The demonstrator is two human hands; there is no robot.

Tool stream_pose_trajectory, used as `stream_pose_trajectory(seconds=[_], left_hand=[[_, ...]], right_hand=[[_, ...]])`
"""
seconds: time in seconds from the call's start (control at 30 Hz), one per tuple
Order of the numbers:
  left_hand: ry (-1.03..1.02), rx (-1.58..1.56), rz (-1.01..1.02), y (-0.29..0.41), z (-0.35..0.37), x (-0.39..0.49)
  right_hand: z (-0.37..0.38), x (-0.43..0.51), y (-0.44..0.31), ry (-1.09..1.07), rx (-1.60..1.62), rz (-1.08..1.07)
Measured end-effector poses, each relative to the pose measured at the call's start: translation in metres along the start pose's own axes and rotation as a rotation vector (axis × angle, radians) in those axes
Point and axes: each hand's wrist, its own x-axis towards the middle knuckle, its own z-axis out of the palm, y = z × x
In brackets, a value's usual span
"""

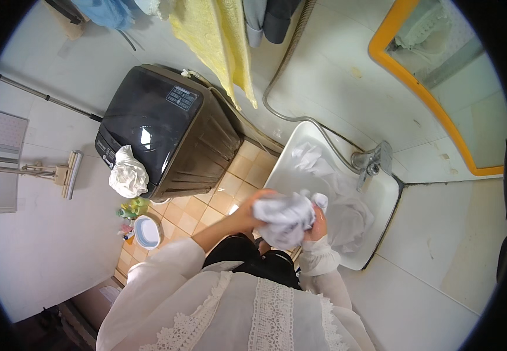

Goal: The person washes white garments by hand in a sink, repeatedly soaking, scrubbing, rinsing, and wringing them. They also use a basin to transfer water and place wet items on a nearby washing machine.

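Note:
A bunched white wet-looking cloth is held between my two hands, blurred by motion, at the near left rim of the sink. My left hand grips its left side, with most of the fingers hidden behind the cloth. On the other side, my right hand closes round a twisted end of it. Below and to the right is a white ceramic sink, where more white fabric lies spread over the basin. A chrome faucet stands at the sink's back right.
A dark-lidded washing machine stands left, with a crumpled white cloth on its front edge. A small basin and several bottles sit on the tiled floor. A yellow towel hangs above; a flexible hose runs to the faucet.

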Motion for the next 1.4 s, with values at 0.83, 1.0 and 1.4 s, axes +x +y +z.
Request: stream_pose_trajectory(seconds=[0.83, 1.0, 1.4], left_hand=[[0.982, 1.436, 0.408, 0.111, -0.375, 0.071], [0.562, 1.078, 0.483, 0.078, -0.144, 0.048], [-0.476, 1.435, -0.015, -0.130, 0.099, 0.110]], right_hand=[[-0.101, 0.062, -0.036, 0.820, -2.099, 0.460], [-0.146, 0.077, -0.003, 0.756, -2.281, 0.279], [-0.192, -0.019, -0.090, 0.350, -1.708, -0.157]])
